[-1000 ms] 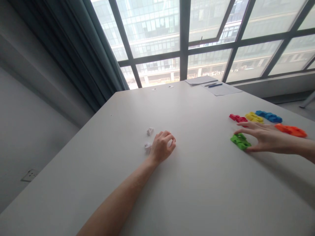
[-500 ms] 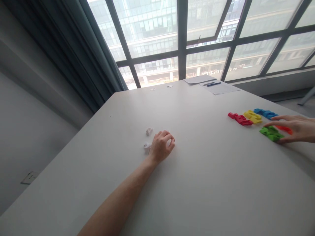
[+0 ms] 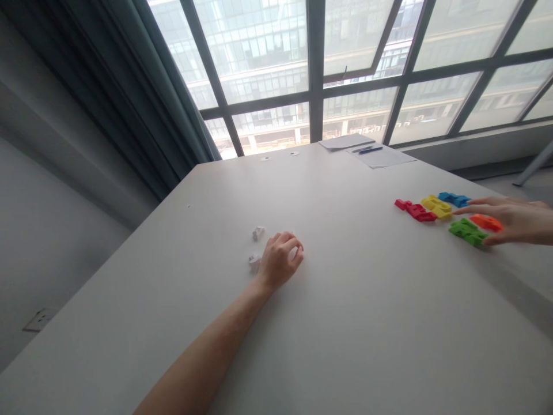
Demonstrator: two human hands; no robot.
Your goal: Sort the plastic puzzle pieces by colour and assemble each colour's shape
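Note:
My left hand (image 3: 280,262) rests on the white table with its fingers curled and the thumb meeting a fingertip. What they hold, if anything, is hidden. Two small white pieces (image 3: 258,232) lie just left of it, one partly behind the wrist. At the right, my right hand (image 3: 514,220) reaches in with fingers spread over an orange piece (image 3: 487,222). Its thumb is close to the right end of some green pieces (image 3: 467,232); contact cannot be made out. Yellow pieces (image 3: 437,206), red pieces (image 3: 421,212) and blue pieces (image 3: 453,199) lie beyond in small groups.
White papers (image 3: 345,142) and a dark pen (image 3: 370,150) lie at the table's far edge by the window. A dark curtain (image 3: 142,98) hangs at the left, with a wall socket (image 3: 40,319) lower down. The table (image 3: 345,323) spans most of the view.
My right hand has risen and opened a little away from the green pieces, so more of the orange piece shows. My left hand stays put; the whole view has shifted slightly.

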